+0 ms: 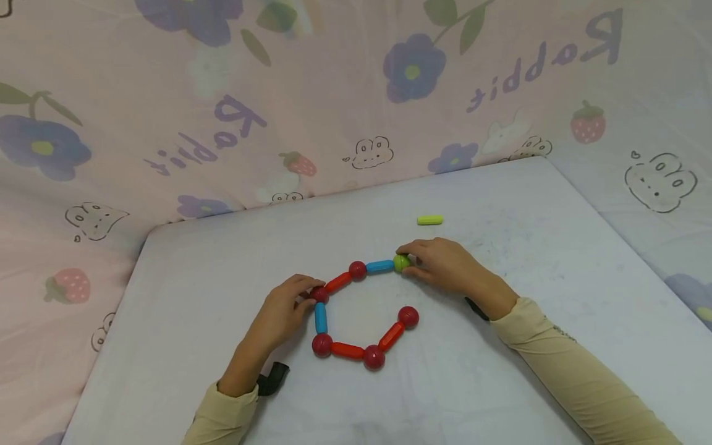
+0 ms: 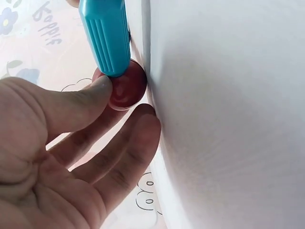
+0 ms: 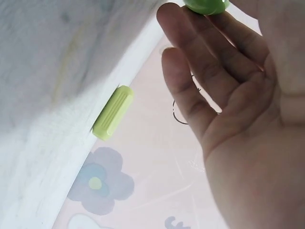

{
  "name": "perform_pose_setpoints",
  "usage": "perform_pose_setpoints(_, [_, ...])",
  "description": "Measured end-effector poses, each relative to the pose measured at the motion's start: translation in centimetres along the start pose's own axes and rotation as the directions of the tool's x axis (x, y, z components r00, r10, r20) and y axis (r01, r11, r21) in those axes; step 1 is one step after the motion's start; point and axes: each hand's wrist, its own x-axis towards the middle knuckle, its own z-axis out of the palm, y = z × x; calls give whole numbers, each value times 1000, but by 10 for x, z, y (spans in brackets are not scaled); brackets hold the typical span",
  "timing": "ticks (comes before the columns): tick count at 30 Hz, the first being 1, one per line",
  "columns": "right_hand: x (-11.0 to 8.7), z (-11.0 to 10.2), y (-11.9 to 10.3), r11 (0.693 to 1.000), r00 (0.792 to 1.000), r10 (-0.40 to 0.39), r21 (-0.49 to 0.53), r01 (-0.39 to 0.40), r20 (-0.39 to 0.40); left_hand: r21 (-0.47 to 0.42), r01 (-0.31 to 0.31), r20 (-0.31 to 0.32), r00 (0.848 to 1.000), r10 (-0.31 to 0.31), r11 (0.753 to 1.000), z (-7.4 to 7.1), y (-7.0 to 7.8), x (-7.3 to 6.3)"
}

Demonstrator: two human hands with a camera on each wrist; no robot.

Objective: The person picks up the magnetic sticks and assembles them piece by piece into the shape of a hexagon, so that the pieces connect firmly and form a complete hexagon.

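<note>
Toy balls and ribbed rods are joined in a curved chain on the white table, with a gap at its right side. My left hand (image 1: 282,314) pinches the red ball (image 2: 129,89) at the chain's left corner, where a blue rod (image 1: 321,317) and a red rod (image 1: 338,282) meet. With thumb and fingers, my right hand (image 1: 446,264) pinches the green ball (image 1: 402,263) at the upper end. A blue rod (image 1: 381,266) joins that ball to a red ball (image 1: 358,270). Across the gap, another red ball (image 1: 408,317) ends the chain.
A loose yellow-green rod (image 1: 430,220) lies beyond my right hand, also visible in the right wrist view. The white table (image 1: 500,383) meets a printed cloth (image 1: 334,74) at its back and sides. Dark straps (image 1: 274,379) show at both wrists.
</note>
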Motion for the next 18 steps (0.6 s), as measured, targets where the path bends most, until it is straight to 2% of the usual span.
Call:
perform_pose_setpoints(7, [-1, 1, -1, 1000, 1000, -9, -5, 9, -13, -2, 36, 7, 999, -36, 999, 1, 2, -2])
perform_pose_setpoints(14, [0, 2, -3, 999, 999, -30, -14, 30, -23, 19, 10, 22, 1000, -11, 1000, 3, 3, 0])
perform_pose_setpoints(18, [2, 1, -6, 999, 999, -42, -25, 41, -23, 14, 18, 23, 1000, -18, 1000, 3, 4, 0])
